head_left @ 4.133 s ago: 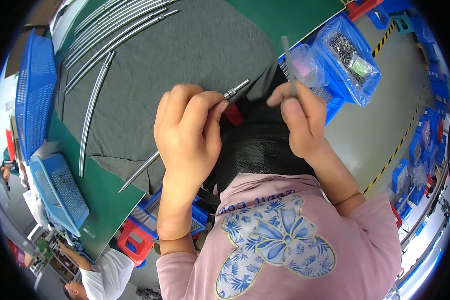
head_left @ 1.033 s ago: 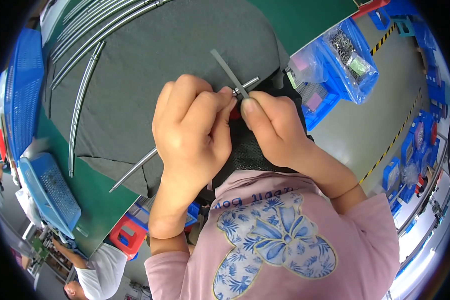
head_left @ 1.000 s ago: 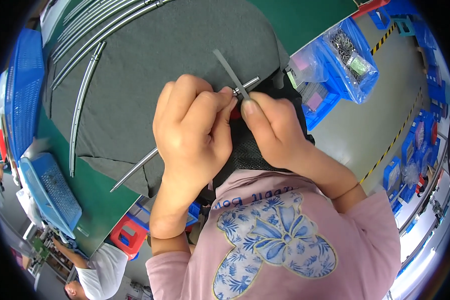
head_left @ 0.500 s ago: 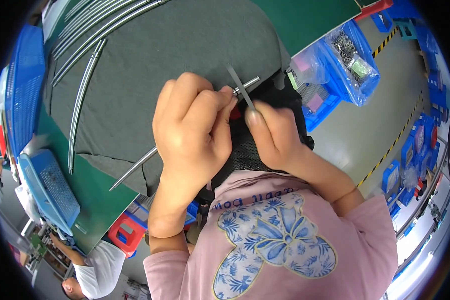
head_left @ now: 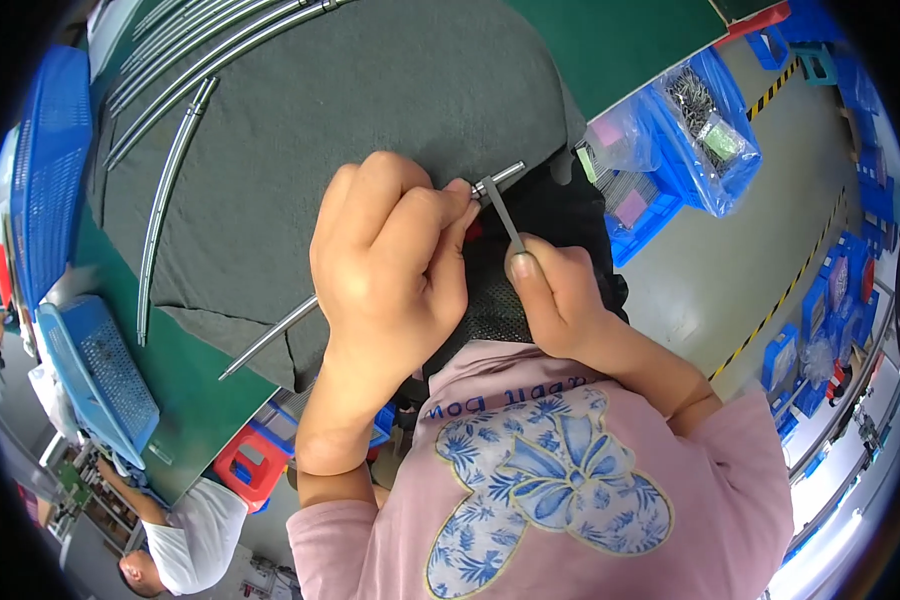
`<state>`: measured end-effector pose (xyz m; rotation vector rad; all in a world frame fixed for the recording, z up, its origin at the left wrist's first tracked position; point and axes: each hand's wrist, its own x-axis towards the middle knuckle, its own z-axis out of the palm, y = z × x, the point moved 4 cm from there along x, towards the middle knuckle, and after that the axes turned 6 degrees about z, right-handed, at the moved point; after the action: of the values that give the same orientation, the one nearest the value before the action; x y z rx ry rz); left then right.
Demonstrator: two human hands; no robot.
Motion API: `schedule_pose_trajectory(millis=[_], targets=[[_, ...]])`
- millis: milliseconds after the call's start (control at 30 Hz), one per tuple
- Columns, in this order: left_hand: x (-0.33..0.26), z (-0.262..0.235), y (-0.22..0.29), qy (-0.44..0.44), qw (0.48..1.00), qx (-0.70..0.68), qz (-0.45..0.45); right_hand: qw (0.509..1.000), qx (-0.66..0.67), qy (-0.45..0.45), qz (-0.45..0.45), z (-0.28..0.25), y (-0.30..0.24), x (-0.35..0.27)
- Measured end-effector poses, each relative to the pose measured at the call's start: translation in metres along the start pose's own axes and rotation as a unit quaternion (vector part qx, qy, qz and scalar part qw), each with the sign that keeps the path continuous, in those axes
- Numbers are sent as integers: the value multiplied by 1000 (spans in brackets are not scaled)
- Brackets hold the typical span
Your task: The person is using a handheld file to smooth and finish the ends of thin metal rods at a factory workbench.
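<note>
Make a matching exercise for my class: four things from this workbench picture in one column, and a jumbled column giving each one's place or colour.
1. Flat strip
2. Rod nearest the strip
3. Cloth
4. Table

A. Green
B. In the left hand
C. Spread over the table
D. In the right hand

Pairs: 1-D, 2-B, 3-C, 4-A

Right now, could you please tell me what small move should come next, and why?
I'd probably have the right hand push the strip gently forward across the rod: only the strip's far end overlaps the rod, near the rod's tip, while the left hand grips the rod.
</note>
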<state>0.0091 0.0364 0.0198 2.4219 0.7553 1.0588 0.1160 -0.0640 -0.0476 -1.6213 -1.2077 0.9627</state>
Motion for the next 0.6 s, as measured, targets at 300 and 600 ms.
schedule_pose_trajectory(millis=[300, 600], targets=[[-6, -2, 0, 5, 1000, -10, -6, 990, -11, -88, 110, -16, -28, -4], [1, -5, 0, 10, 1000, -2, -2, 988, -5, -111, 110, -22, -42, 19]])
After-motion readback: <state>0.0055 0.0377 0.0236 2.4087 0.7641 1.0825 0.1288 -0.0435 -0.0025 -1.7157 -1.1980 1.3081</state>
